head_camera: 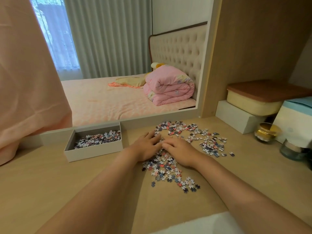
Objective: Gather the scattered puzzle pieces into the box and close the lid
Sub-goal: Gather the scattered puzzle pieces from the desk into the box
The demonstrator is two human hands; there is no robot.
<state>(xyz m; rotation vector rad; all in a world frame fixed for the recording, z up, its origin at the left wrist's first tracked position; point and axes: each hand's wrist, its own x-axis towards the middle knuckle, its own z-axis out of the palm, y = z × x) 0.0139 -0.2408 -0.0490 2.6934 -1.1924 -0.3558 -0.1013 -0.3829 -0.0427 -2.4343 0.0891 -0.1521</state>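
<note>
Many small puzzle pieces (192, 132) lie scattered across the middle of the wooden desk (50, 179). An open grey box (94, 152) stands at the left, with a layer of pieces inside it. My left hand (146, 146) and my right hand (179, 150) rest side by side on the pile, palms down, fingers meeting over the pieces. The fingertips are partly hidden, so I cannot see pieces held between them. No lid is in view.
A large mirror (135, 65) stands along the back of the desk. At the right are a white block (236, 118), a cream container with a brown lid (263, 98), a gold-capped jar (265, 132) and a glass jar (292, 149). A pink curtain (25, 81) hangs at the left.
</note>
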